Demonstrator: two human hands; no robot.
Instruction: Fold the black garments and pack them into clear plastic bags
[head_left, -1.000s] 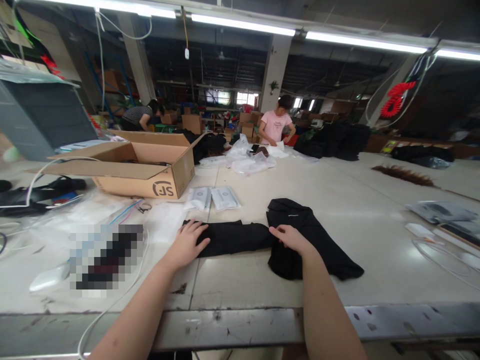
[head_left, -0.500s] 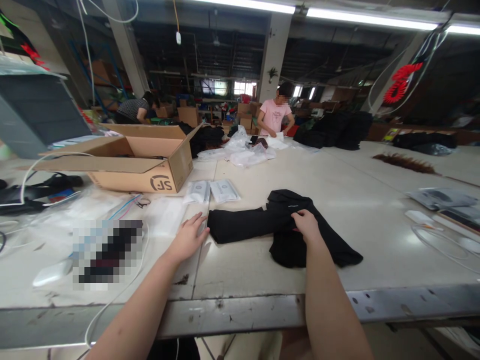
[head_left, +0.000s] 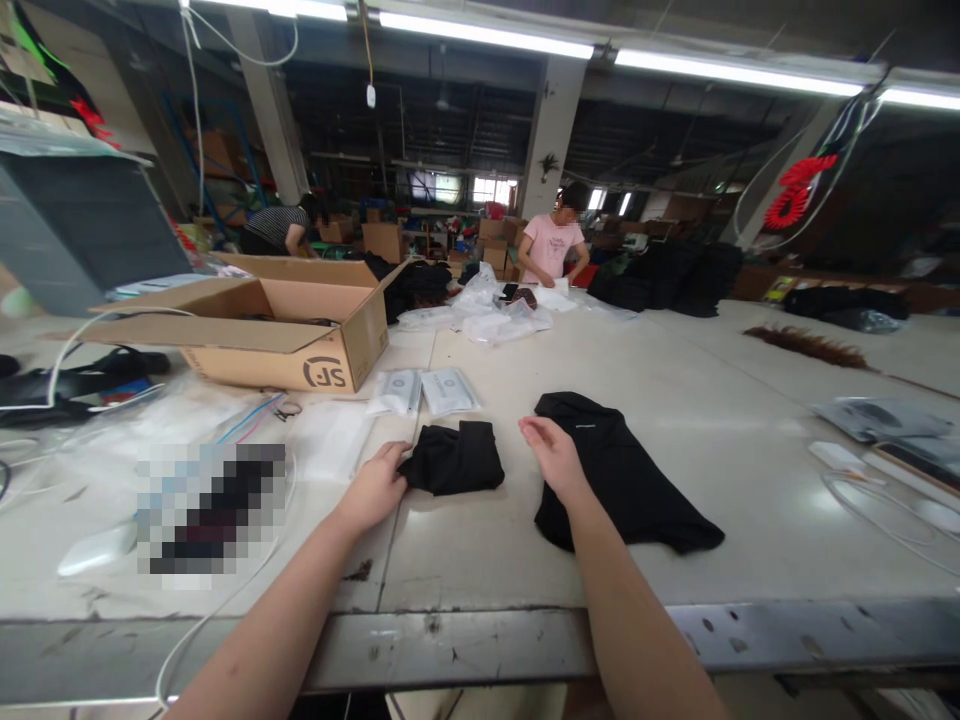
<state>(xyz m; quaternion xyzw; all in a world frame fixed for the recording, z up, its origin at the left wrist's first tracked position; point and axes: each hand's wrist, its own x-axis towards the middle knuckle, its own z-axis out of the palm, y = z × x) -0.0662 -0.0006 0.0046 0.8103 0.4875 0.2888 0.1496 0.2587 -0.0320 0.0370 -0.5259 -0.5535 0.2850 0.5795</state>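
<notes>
A black garment (head_left: 461, 458), folded into a small packet, lies on the worktable in front of me. My left hand (head_left: 375, 487) grips its left edge, thumb low and fingers at the upper side. To the right lies a second black garment (head_left: 626, 470), spread flat, with a small pale mark near its top. My right hand (head_left: 553, 457) is over the left part of that second garment, fingers stretched to the left and holding nothing visible. A gap separates its fingertips from the folded packet.
An open cardboard box (head_left: 300, 350) stands at the left behind two packaged items (head_left: 448, 391). Clear plastic bags (head_left: 499, 318) lie farther back. Cables and a phone-like device (head_left: 919, 465) are at the right. A co-worker in pink (head_left: 553, 245) stands across the table.
The strip of black cloth that reached across to the right garment is now folded over into a packet at the left. My right hand has let go of the cloth and moved left.
</notes>
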